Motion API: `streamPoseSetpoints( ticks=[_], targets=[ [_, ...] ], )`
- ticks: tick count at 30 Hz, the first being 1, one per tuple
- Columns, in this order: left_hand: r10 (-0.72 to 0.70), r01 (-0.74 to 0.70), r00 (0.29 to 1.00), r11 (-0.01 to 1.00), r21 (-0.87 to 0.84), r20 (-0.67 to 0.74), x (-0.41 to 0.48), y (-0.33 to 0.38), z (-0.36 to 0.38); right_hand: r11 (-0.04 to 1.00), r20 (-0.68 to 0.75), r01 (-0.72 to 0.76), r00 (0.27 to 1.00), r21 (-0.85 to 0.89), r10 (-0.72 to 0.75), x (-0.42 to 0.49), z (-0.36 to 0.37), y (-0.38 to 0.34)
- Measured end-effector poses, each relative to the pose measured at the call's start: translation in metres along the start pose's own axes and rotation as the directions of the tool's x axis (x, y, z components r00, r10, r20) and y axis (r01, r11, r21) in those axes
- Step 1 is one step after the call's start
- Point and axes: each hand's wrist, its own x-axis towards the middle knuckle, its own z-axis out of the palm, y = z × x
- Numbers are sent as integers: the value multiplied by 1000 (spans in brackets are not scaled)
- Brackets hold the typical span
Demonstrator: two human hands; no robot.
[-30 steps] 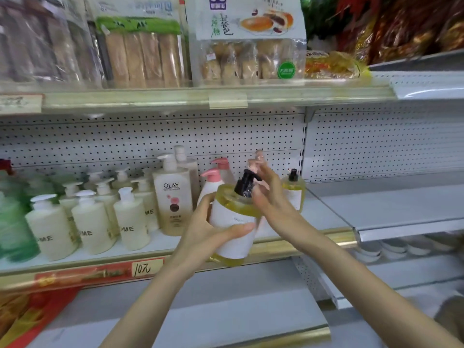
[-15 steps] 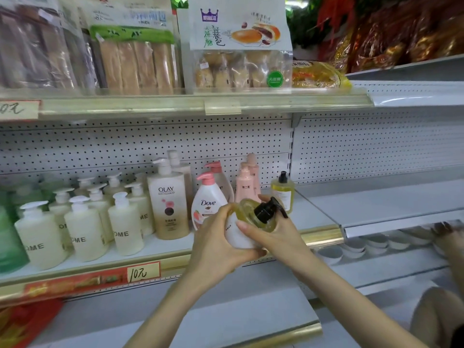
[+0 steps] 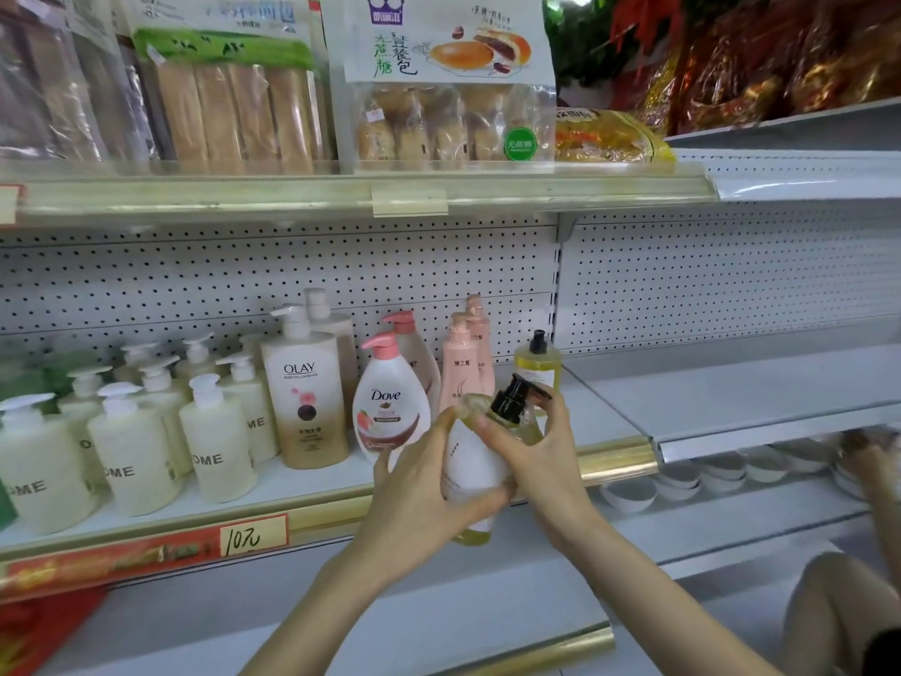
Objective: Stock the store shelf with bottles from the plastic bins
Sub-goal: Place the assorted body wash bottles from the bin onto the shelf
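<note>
We see a yellow bottle (image 3: 470,473) with a white label held in both hands, tilted a little to the right, just in front of the gold edge of the shelf (image 3: 619,461); its base hangs below that edge, so it does not stand on the shelf. The left hand (image 3: 417,497) wraps the body, fingers curled round the lower label, thumb up near the shoulder; the right hand (image 3: 543,463) curls round the neck, its fingers closed about the black pump (image 3: 511,401). On the shelf behind stands a twin bottle (image 3: 536,368), near the right end; left of it we find two pink bottles (image 3: 462,370), a Dove bottle (image 3: 390,414), an Olay bottle (image 3: 304,397) and rows of cream bottles (image 3: 214,448). A price tag (image 3: 253,534) reads 10 on the edge strip; white bowls (image 3: 677,475) sit lower right; bread packs (image 3: 448,90) fill the shelf above.
</note>
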Motion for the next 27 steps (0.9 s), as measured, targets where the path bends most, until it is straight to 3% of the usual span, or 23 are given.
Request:
streamPoseSetpoints(
  ticks=[3,10,27],
  targets=[
    [-71,43,995,938,345,71,-1,-28,-10,994,17,14,1000,-112,-12,18,-12,11],
    [-200,216,975,740,637,-98,-15,-83,-42,950,-20,13,1000,-312,-21,86,-44,46],
    [-338,467,884,673,573,-324,-34,-118,-57,855,37,39,999,-518,-23,183,-38,123]
  ],
)
